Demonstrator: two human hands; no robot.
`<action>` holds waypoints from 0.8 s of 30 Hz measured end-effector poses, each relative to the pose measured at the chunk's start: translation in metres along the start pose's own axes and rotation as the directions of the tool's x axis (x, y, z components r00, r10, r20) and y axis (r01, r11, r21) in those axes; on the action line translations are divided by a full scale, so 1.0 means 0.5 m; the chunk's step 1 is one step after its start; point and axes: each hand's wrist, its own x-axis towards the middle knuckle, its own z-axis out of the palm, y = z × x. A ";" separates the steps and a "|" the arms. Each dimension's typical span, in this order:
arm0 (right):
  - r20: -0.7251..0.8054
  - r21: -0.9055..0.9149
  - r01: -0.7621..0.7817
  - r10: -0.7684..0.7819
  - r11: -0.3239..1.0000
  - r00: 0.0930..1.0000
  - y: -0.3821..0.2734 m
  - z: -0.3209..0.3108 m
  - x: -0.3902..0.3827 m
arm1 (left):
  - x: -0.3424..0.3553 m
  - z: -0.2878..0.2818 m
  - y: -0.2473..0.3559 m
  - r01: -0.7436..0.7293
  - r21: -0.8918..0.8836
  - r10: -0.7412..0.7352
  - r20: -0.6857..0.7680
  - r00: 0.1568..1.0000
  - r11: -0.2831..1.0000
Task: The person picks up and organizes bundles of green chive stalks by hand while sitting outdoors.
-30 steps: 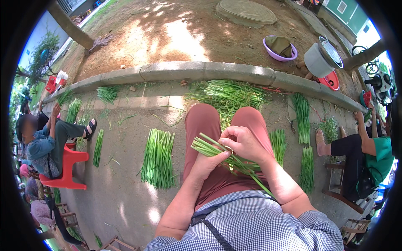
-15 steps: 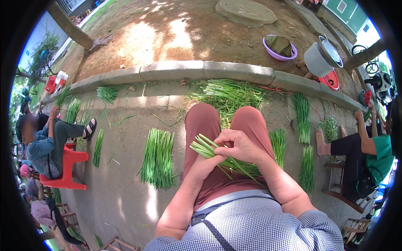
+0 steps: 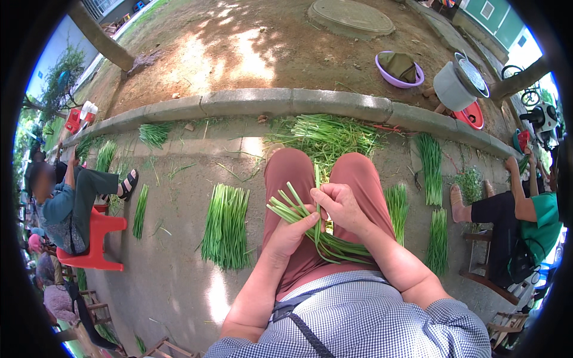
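My left hand (image 3: 289, 232) is wrapped round a bunch of long green leafy stalks (image 3: 340, 249), held over my lap with pale ends fanned toward the upper left and leaves trailing right. Just right of it, my right hand (image 3: 340, 206) pinches one stalk (image 3: 317, 179) that stands upright from the bunch. Beyond my knees lies a loose green pile (image 3: 331, 134). A thick aligned bundle (image 3: 225, 224) lies on the pavement to my left, and smaller bundles (image 3: 395, 209) lie to my right.
A seated person (image 3: 57, 203) on a red stool (image 3: 107, 235) is at left, another (image 3: 531, 221) at right. Beyond the concrete curb (image 3: 245, 101) are a purple basin (image 3: 388, 77), a grey bucket (image 3: 447, 83) and a tree trunk (image 3: 513, 83). More bundles (image 3: 428, 167) lie along the pavement.
My right hand now holds one stalk upright, apart from the fanned bunch, whose leaves bend more to the right. The left-hand person's raised greens have moved down slightly.
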 end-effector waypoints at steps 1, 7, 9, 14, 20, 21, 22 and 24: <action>0.002 0.060 -0.008 0.008 0.998 1.000 0.013 -0.003 0.004 | -0.002 0.005 0.008 0.009 0.015 -0.009 0.010 1.000 1.000; 0.039 0.286 -0.075 0.066 0.955 0.997 0.013 -0.017 0.021 | -0.007 0.010 0.016 0.039 0.025 -0.039 0.022 0.999 0.999; 0.016 0.233 -0.044 0.041 0.972 0.999 0.013 -0.026 0.026 | -0.008 0.014 0.016 0.046 0.013 -0.046 -0.006 0.999 0.999; 0.049 0.192 -0.012 0.003 0.981 0.999 -0.006 -0.051 0.018 | -0.002 0.011 0.006 0.030 -0.035 -0.032 -0.057 0.998 0.999; 0.080 0.072 -0.056 0.050 0.996 0.996 -0.047 -0.055 0.004 | 0.003 0.013 0.000 0.031 -0.025 -0.033 -0.094 0.995 0.999; 0.102 0.063 -0.053 0.046 0.997 0.994 -0.045 -0.060 0.005 | 0.002 0.014 0.000 0.042 -0.027 -0.044 -0.098 0.994 0.999; 0.123 0.054 -0.050 0.043 0.997 0.991 -0.040 -0.065 0.007 | 0.002 0.015 0.001 0.053 -0.028 -0.056 -0.103 0.993 0.998; 0.145 0.032 -0.057 0.052 0.998 0.988 -0.035 -0.076 0.007 | 0.001 0.016 0.002 0.064 -0.040 -0.068 -0.106 0.992 0.997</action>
